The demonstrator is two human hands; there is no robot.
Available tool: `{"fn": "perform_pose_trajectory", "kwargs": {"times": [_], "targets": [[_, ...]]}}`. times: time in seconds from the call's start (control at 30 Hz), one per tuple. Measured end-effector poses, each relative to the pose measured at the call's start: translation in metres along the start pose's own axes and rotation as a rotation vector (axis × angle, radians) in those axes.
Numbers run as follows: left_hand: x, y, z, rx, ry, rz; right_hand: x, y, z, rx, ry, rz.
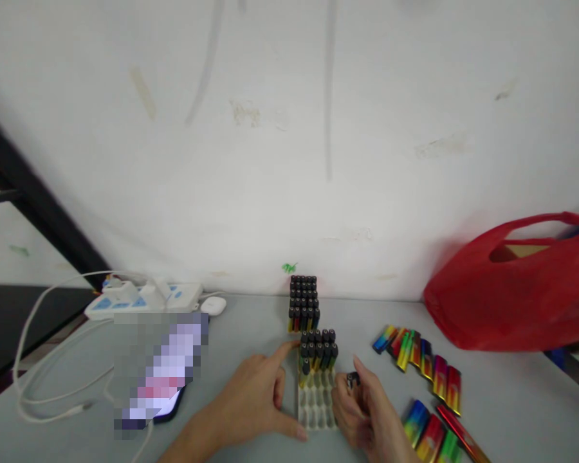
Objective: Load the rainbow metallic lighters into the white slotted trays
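A pale tray [317, 411] with rows of hollows lies on the grey table, its far rows filled with upright black-topped batteries [318, 347] and its near rows bare. My left hand [255, 399] spans the tray's left side, thumb and forefinger spread apart along its edge. Just right of the tray, my right hand [367, 408] has its fingers curled round a dark-ended battery [352, 379], mostly hidden by the fingers. Behind the tray stands a full block of upright black-topped batteries [303, 296], close to the wall.
Several colourful batteries [427, 360] lie loose at the right, with more [429, 434] nearer the front. A red bag [511, 289] sits at the back right. On the left are a power strip [145, 299], white cables, a white charger [213, 305] and a partly blurred phone [166, 386].
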State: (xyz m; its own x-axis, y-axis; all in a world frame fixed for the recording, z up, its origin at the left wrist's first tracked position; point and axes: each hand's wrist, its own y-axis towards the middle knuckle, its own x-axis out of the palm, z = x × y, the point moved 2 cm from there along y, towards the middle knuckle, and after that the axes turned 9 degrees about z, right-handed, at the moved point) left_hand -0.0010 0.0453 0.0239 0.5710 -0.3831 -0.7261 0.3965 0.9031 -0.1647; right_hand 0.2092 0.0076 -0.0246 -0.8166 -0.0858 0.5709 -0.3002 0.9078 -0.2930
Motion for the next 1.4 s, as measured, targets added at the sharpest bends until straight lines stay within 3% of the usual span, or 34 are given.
{"fn": "perform_pose_trajectory", "kwargs": {"times": [0.73, 1.1, 1.4], "targets": [[0.000, -0.001, -0.001, 0.005, -0.007, 0.010, -0.001, 0.000, 0.000, 0.011, 0.018, 0.014], [0.001, -0.001, -0.002, 0.007, 0.001, 0.009, -0.014, 0.004, 0.010, -0.034, -0.075, 0.158], [0.001, -0.001, -0.001, 0.010, 0.010, 0.008, -0.017, 0.003, 0.014, -0.049, -0.125, 0.203]]}}
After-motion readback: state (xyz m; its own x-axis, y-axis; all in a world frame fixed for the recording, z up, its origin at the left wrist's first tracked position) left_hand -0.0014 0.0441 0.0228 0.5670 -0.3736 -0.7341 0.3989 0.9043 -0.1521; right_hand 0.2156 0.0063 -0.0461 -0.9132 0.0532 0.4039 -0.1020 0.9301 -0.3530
